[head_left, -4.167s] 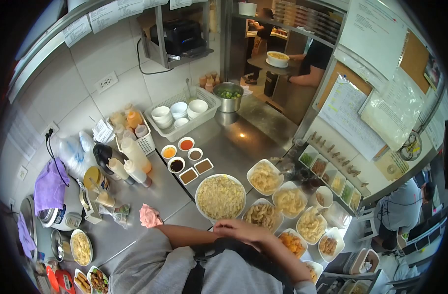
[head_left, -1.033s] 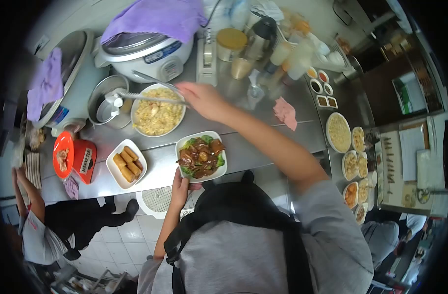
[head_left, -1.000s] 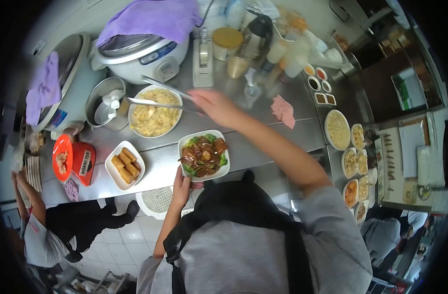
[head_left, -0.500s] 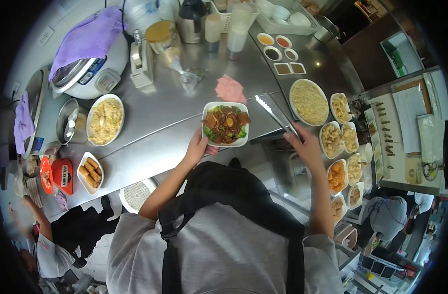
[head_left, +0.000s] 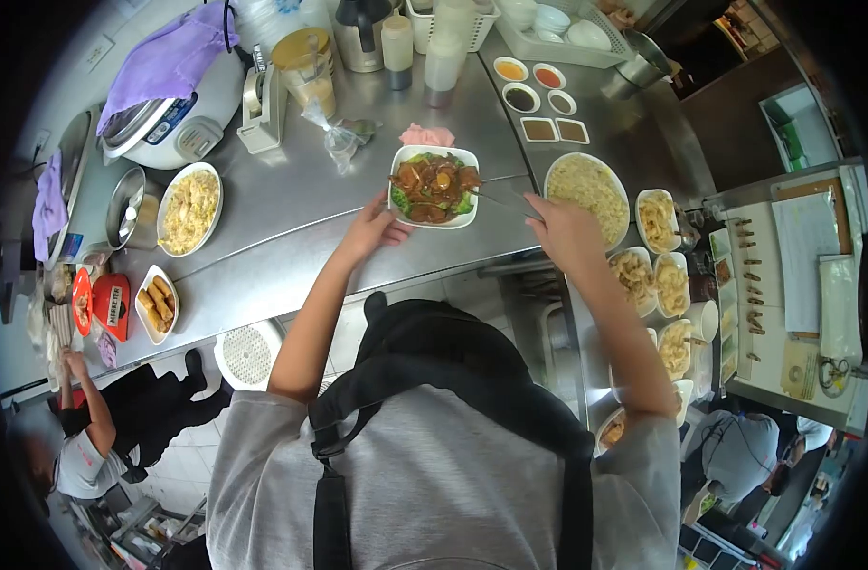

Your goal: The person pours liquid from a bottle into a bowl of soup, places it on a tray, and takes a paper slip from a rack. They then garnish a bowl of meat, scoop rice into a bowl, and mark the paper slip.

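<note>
Two hands work one white square bowl [head_left: 436, 224] of brown braised pieces and green leaves, over the steel counter [head_left: 292, 204]. Our left hand [head_left: 369, 231] grips its seven-o'clock rim; our right hand [head_left: 559, 228] clasps metal tongs [head_left: 500, 199] reaching in from three o'clock.

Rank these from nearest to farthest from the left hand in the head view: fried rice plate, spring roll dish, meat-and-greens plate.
1. Meat-and-greens plate, held at its edge by the left hand.
2. Fried rice plate, farther left on the counter.
3. Spring roll dish, leftmost, by the counter's near edge.
</note>
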Demonstrator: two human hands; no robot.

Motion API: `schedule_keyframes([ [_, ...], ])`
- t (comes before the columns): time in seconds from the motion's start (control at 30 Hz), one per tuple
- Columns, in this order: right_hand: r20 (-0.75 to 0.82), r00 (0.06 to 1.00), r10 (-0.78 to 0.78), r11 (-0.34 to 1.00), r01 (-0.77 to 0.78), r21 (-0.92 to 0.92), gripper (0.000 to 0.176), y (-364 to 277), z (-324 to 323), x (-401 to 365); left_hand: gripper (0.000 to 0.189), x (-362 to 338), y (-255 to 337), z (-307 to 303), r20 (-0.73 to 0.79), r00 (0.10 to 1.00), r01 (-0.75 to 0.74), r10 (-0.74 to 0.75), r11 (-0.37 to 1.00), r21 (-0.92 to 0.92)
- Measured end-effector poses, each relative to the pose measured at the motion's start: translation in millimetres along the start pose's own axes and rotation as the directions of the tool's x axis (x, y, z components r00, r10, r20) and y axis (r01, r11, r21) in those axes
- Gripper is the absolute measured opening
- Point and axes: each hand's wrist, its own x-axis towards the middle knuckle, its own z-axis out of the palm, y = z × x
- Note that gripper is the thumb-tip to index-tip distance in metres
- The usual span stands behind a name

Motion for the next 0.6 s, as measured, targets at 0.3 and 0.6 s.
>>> schedule_keyframes([
  [0.3, 0.119, 0.986, 0.119, 0.986, -0.131, 0.102, 0.028, -35.2, -44.6, 5.2, 0.058, -82.3, -28.4, -57.4, -0.408, 0.913, -0.064, -0.015, 0.982, -0.179],
  [0.6, 0.163, 0.983, 0.083, 0.992, -0.097, 0.077, 0.031, -75.0, -16.7, 12.8, 0.058, -94.8, -28.5, -75.5, -0.418, 0.908, -0.126, 0.045, 0.977, -0.169],
])
